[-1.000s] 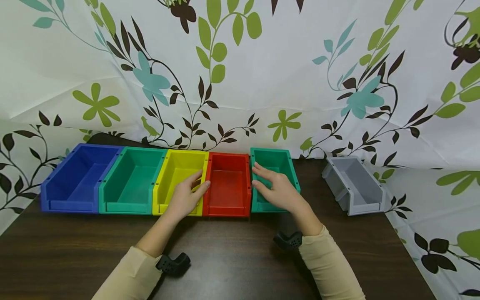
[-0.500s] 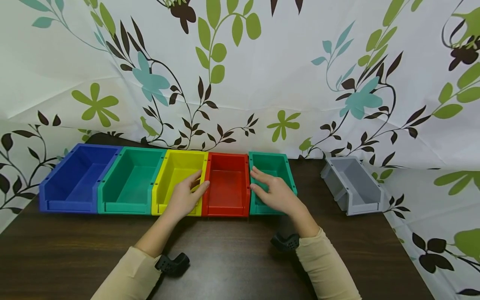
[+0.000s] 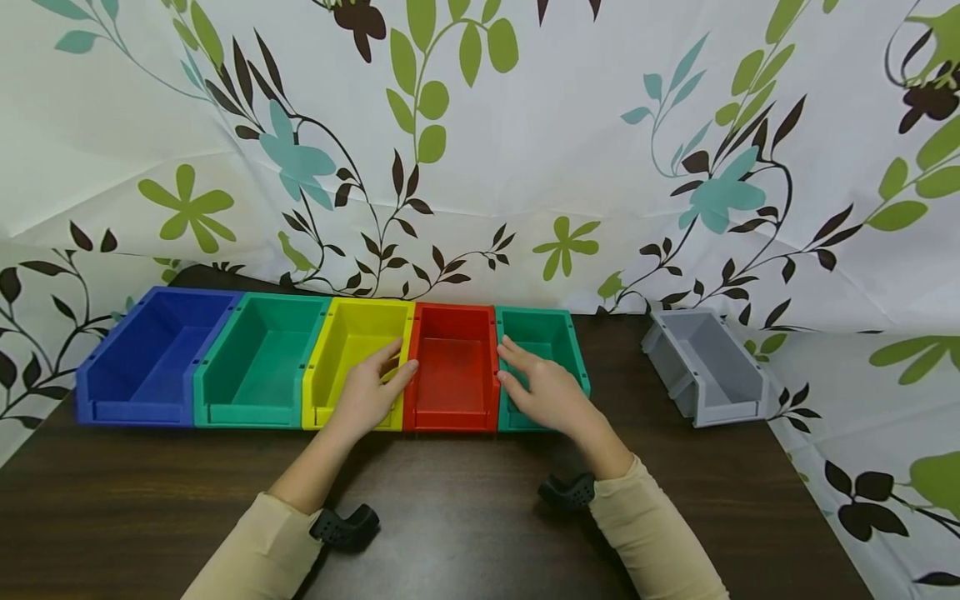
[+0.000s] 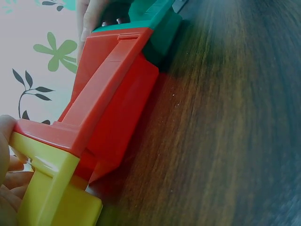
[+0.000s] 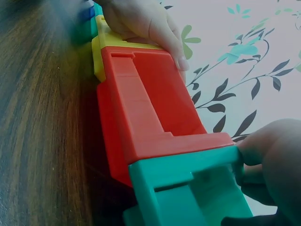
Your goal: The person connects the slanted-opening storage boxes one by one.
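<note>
Yellow, red and green plastic bins stand side by side with their fronts nearly in line. My left hand grips the yellow bin's right wall where it meets the red one, its fingers inside the yellow bin and its thumb at the shared rim. On the other side, my right hand holds the green bin's left wall, thumb at the rim beside the red bin and fingers inside the green bin. Both wrist views show the red bin between the hands; nothing lies inside it.
To the left, a larger green bin and a blue bin continue the row. A grey bin stands apart at the right, turned at an angle. Dark wood table; a patterned cloth hangs behind the row.
My right hand has brought the right green bin slightly toward me and left, so that it now sits against the red bin with fronts aligned. My left hand has kept its place.
</note>
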A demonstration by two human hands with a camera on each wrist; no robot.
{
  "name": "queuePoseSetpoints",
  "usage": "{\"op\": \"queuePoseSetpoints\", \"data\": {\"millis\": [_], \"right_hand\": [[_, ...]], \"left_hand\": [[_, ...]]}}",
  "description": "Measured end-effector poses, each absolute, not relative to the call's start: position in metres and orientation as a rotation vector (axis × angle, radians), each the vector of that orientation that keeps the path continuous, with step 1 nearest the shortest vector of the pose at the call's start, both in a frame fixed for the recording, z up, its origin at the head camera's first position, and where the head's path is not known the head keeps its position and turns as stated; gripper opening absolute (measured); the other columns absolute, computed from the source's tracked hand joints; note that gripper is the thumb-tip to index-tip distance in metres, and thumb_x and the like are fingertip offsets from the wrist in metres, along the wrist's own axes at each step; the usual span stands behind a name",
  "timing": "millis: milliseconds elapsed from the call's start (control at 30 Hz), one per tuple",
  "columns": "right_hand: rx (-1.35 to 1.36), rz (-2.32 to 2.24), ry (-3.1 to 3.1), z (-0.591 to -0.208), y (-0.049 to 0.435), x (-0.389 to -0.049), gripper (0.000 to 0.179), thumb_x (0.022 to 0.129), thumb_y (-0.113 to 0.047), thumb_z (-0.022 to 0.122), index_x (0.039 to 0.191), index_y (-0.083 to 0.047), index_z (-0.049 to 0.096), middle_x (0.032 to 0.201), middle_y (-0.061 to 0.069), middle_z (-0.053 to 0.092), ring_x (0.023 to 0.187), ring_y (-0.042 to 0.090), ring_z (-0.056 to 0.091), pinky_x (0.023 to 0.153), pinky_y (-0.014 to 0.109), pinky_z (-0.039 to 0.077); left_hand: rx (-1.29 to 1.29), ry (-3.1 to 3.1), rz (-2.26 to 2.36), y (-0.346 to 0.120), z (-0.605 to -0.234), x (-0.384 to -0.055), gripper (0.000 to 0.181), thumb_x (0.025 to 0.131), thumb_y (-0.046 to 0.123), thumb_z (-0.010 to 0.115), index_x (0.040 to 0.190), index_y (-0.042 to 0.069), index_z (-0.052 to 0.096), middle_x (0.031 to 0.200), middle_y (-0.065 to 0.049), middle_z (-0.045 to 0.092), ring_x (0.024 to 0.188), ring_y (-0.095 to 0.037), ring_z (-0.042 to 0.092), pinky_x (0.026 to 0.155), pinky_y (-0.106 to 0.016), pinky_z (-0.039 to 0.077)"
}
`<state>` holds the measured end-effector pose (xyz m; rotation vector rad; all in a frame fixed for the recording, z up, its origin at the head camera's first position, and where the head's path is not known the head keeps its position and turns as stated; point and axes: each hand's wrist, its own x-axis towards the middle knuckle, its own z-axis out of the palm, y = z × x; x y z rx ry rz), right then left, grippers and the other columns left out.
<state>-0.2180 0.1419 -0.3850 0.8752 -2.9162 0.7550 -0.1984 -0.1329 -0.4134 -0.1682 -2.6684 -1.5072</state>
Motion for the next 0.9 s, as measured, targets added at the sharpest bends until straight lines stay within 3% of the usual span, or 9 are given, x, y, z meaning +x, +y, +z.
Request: {"op": "queuePoseSetpoints", "data": {"millis": [100, 167, 200, 267, 333, 400, 767, 867, 900], "right_hand": [[0.847, 0.709, -2.929, -0.385, 0.139, -0.217, 0.051, 0.098, -0.033, 0.048, 0.144, -0.012, 0.039, 0.152, 0.000, 0.035, 0.071, 0.014, 0.066, 0.039, 0.024, 0.031], [0.841, 0.690, -2.934, -0.386, 0.139, -0.216, 0.051, 0.098, -0.033, 0.047, 0.145, -0.012, 0.039, 0.152, 0.000, 0.035, 0.083, 0.018, 0.068, 0.041, 0.026, 0.038], [0.842, 0.682, -2.932, -0.387, 0.139, -0.216, 0.051, 0.099, -0.033, 0.046, 0.145, -0.012, 0.038, 0.152, 0.000, 0.035, 0.097, 0.020, 0.067, 0.047, 0.028, 0.046], [0.843, 0.696, -2.937, -0.388, 0.140, -0.216, 0.052, 0.099, -0.035, 0.046, 0.145, -0.013, 0.037, 0.153, 0.000, 0.033, 0.110, 0.021, 0.063, 0.068, 0.034, 0.056], [0.850, 0.725, -2.931, -0.389, 0.141, -0.218, 0.053, 0.098, -0.036, 0.046, 0.145, -0.013, 0.038, 0.153, 0.001, 0.033, 0.131, 0.022, 0.047, 0.092, 0.041, 0.052], [0.854, 0.770, -2.926, -0.389, 0.144, -0.219, 0.054, 0.098, -0.037, 0.047, 0.145, -0.013, 0.038, 0.152, 0.002, 0.034, 0.137, 0.022, 0.039, 0.105, 0.045, 0.041], [0.775, 0.863, -2.751, -0.381, 0.173, -0.221, 0.045, 0.095, -0.025, 0.056, 0.133, -0.001, 0.052, 0.136, 0.016, 0.054, 0.126, 0.031, 0.051, 0.102, 0.050, 0.043], [0.733, 0.879, -2.691, -0.378, 0.184, -0.222, 0.041, 0.095, -0.021, 0.057, 0.130, 0.000, 0.056, 0.130, 0.016, 0.059, 0.119, 0.031, 0.057, 0.094, 0.049, 0.049], [0.716, 0.883, -2.677, -0.377, 0.188, -0.222, 0.040, 0.094, -0.021, 0.057, 0.129, -0.001, 0.057, 0.128, 0.016, 0.060, 0.104, 0.027, 0.065, 0.085, 0.045, 0.054]], "left_hand": [[-0.169, -2.664, -1.502, -0.134, -0.414, -0.199, 0.063, 0.094, 0.033, 0.057, 0.144, 0.002, 0.037, 0.143, -0.019, 0.046, 0.123, -0.036, 0.053, 0.093, -0.045, 0.049], [-0.166, -2.665, -1.498, -0.134, -0.414, -0.199, 0.062, 0.094, 0.032, 0.058, 0.144, 0.002, 0.037, 0.143, -0.018, 0.046, 0.123, -0.036, 0.053, 0.093, -0.045, 0.049], [-0.165, -2.665, -1.497, -0.134, -0.414, -0.199, 0.062, 0.094, 0.032, 0.058, 0.144, 0.002, 0.037, 0.143, -0.018, 0.046, 0.123, -0.036, 0.053, 0.093, -0.045, 0.049], [-0.162, -2.669, -1.495, -0.134, -0.414, -0.199, 0.062, 0.093, 0.032, 0.058, 0.144, 0.003, 0.037, 0.143, -0.017, 0.046, 0.123, -0.035, 0.053, 0.093, -0.045, 0.049], [-0.160, -2.674, -1.498, -0.133, -0.415, -0.199, 0.062, 0.094, 0.033, 0.058, 0.144, 0.004, 0.037, 0.143, -0.017, 0.046, 0.123, -0.035, 0.053, 0.092, -0.044, 0.049], [-0.157, -2.680, -1.501, -0.133, -0.414, -0.200, 0.063, 0.093, 0.035, 0.058, 0.145, 0.005, 0.037, 0.144, -0.016, 0.046, 0.124, -0.034, 0.053, 0.093, -0.044, 0.049], [-0.173, -2.677, -1.508, -0.133, -0.415, -0.200, 0.063, 0.094, 0.034, 0.058, 0.145, 0.005, 0.036, 0.144, -0.016, 0.045, 0.124, -0.035, 0.053, 0.093, -0.045, 0.049], [-0.173, -2.670, -1.515, -0.135, -0.417, -0.200, 0.065, 0.093, 0.038, 0.057, 0.145, 0.005, 0.036, 0.144, -0.016, 0.046, 0.124, -0.034, 0.052, 0.093, -0.045, 0.049], [-0.171, -2.670, -1.517, -0.136, -0.418, -0.200, 0.066, 0.093, 0.039, 0.057, 0.145, 0.005, 0.036, 0.144, -0.016, 0.046, 0.125, -0.034, 0.052, 0.093, -0.045, 0.049]]}}
